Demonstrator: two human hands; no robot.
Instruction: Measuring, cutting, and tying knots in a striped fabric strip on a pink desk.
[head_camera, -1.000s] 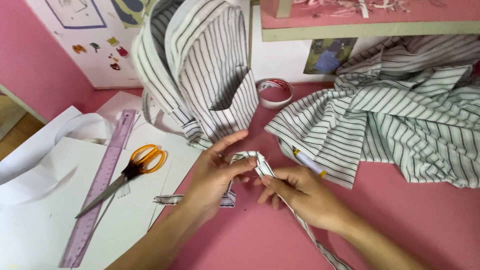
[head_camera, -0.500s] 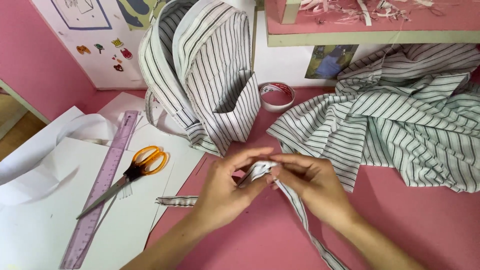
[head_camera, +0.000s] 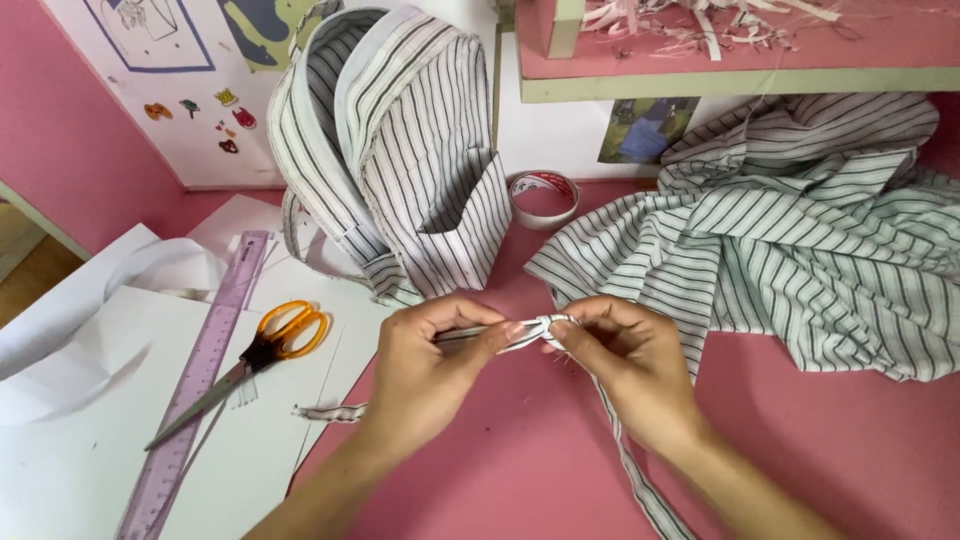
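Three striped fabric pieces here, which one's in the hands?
The narrow striped strip, pinched between left hand and right hand; the sewn pouch and loose cloth lie untouched.

your fingers pinch a thin strip of soft striped cloth, matt like the crumpled fabric. the table looks smooth, matt pink. the scissors have glossy orange plastic handles and metal blades; the ruler is translucent plastic on matt white paper.
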